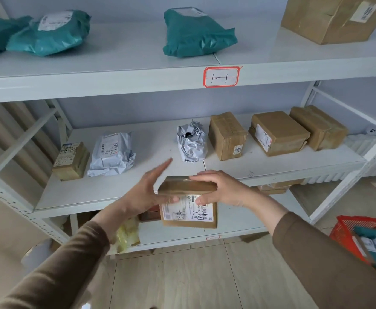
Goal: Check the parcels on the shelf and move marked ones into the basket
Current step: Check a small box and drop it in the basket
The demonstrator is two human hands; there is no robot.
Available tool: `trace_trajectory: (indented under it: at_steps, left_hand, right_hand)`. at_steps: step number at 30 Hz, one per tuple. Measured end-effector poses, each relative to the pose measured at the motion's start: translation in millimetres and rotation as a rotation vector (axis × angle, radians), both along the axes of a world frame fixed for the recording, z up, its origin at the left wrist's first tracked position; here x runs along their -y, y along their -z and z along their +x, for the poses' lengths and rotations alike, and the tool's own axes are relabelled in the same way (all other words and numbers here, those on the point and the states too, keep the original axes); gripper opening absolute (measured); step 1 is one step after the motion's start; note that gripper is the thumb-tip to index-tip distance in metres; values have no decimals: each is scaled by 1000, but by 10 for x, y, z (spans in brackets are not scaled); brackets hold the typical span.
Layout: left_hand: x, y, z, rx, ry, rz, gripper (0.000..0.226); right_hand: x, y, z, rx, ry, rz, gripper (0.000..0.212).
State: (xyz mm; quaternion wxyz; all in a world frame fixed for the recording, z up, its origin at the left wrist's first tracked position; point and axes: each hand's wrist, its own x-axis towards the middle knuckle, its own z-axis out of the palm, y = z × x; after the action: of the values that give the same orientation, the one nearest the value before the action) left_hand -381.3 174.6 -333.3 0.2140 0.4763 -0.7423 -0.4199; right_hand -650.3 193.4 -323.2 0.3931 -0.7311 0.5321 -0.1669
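While the right hand [224, 189] grips the small cardboard box [188, 202] by its top edge before the middle shelf [120, 192], left hand [148, 189] flat-fingered alongside, it looks light, stiff, best held at opposite edges.

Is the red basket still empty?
No, the red basket at the lower right already holds at least one parcel, with teal wrapping and a white label showing inside it.

Bare shelf [151, 143] gap between white mailer [112, 153] and crumpled packet [191, 142].
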Motion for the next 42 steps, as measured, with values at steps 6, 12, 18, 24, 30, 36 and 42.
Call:
trace_trajectory:
  at_steps: [6, 12, 18, 24, 30, 36, 42]
  left_hand:
    - [-35, -8, -260, -120, 48, 194, 88]
    - [-260, 129, -458, -663, -248, 367, 52]
    - [-305, 200, -610, -661, -309, 399, 60]
    - [-322, 201, -614, -689, -310, 432, 48]
    - [-386, 170, -558, -686, -263, 379, 66]
    - [-443, 139, -723, -665, -218, 332, 79]
    - [-548, 190, -1380, -690, -96, 381, 79]
  right_hand:
    - [108, -305, 24, 18, -13, -156, 76]
    - [-10, -14, 70, 551, 543, -149, 65]
    - [-168, 334, 270, 830, 425, 144, 66]
    - [-219, 351, 322, 898, 461, 138, 69]
    - [-259, 328, 347, 962, 537, 138, 65]
    - [-430, 258, 205, 1032, 627, 94, 61]
    - [-710, 265, -378, 1051, 852, 65, 43]
